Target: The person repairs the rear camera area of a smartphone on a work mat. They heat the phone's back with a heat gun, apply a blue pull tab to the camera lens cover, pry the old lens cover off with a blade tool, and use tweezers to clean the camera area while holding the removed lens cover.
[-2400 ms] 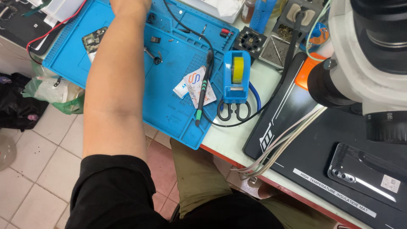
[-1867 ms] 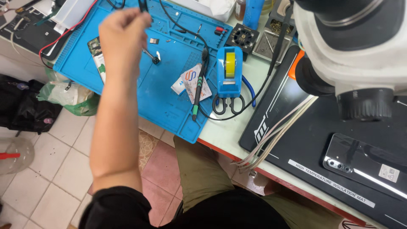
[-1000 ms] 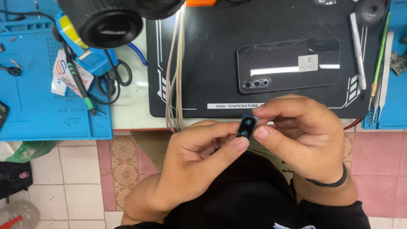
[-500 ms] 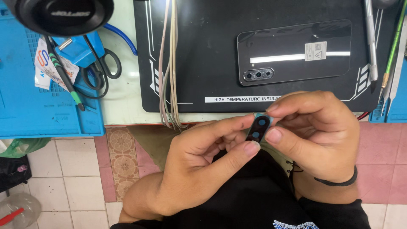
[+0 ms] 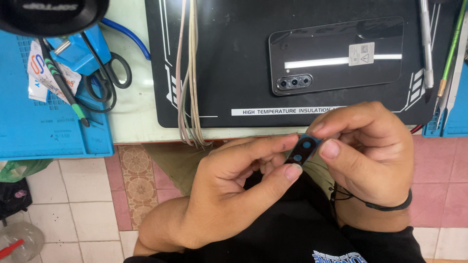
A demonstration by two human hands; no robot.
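Note:
A small black camera lens cover (image 5: 302, 150) with blue film dots is pinched between the fingertips of both my hands, just below the table edge over my lap. My left hand (image 5: 229, 190) grips its lower end with thumb and forefinger. My right hand (image 5: 368, 146) holds its upper end. A black phone (image 5: 336, 53) lies back side up on the black insulation mat (image 5: 219, 63), its camera module facing me, a hand's width above my hands.
A bundle of pale cables (image 5: 187, 73) runs down the mat's left side. Black scissors (image 5: 105, 83), a green-tipped tool (image 5: 63, 85) and a blue tape holder (image 5: 80, 46) lie by the blue mat (image 5: 44, 131). Tweezers (image 5: 425, 44) rest at right. A microscope head (image 5: 48, 14) overhangs top left.
My left arm came back from the blue mat to my lap. Both hands now hold the lens cover, which has turned slightly and shifted a little to the right.

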